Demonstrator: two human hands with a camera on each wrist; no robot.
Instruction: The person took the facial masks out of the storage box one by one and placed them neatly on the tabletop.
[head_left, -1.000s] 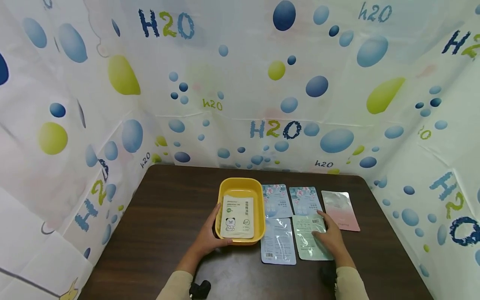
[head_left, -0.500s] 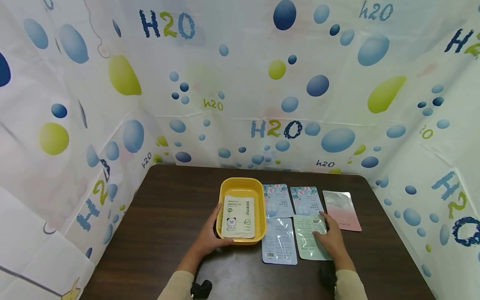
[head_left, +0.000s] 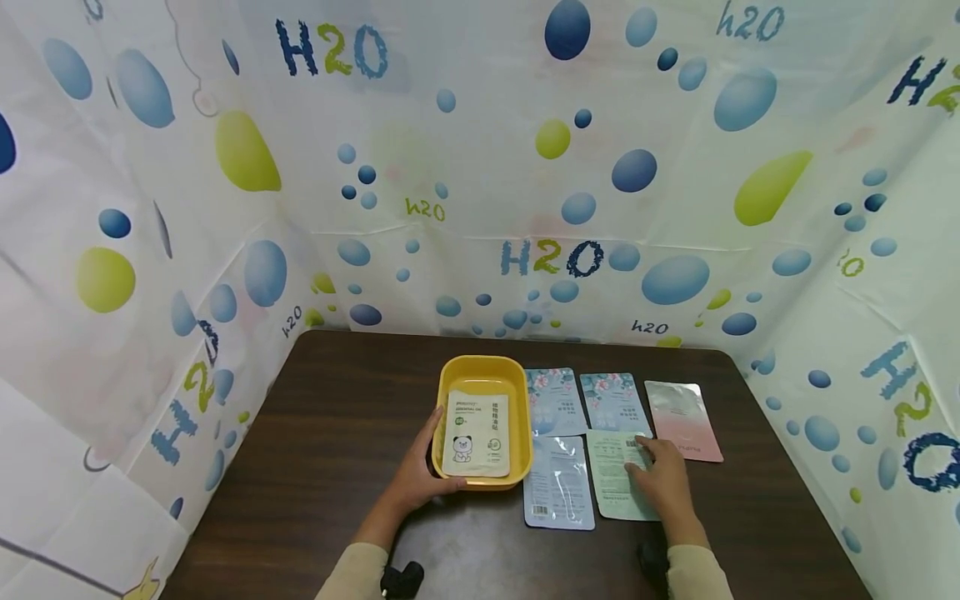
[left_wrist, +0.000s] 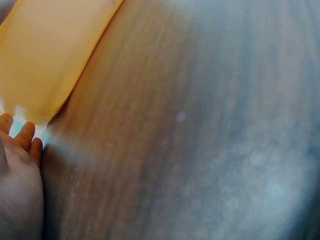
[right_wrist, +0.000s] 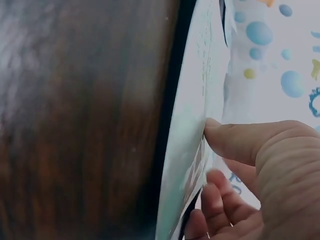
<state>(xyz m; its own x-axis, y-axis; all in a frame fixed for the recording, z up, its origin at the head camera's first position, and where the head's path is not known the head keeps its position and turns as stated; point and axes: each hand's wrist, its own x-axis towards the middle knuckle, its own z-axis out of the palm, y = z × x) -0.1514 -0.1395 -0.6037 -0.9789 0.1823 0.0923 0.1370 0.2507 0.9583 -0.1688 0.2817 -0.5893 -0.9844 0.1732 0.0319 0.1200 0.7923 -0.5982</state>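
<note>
My left hand (head_left: 420, 468) grips the near left corner of a yellow plastic tray (head_left: 521, 433), thumb along the front and fingers at the left side. In the tray lies a cream packet (head_left: 477, 435) with a bear drawing. My right hand (head_left: 666, 479) pinches the right edge of a pale green foil packet (head_left: 615, 475). In the right wrist view, the thumb presses on the green packet (right_wrist: 192, 115) and the other fingers curl at its edge. Only part of the left hand (left_wrist: 20, 180) shows below the tray (left_wrist: 55, 55) in the left wrist view.
Two blue flowered packets (head_left: 556, 402) lie behind, right of the tray. A light blue packet (head_left: 558, 483) lies left of the green one. A silver-pink packet (head_left: 684, 421) is at far right. All rest on a dark wooden table (head_left: 337, 400), with a patterned curtain (head_left: 480, 167) behind.
The right hand's fingers have shifted slightly down and inward over the green packet's right edge. The left hand and the tray stay in place.
</note>
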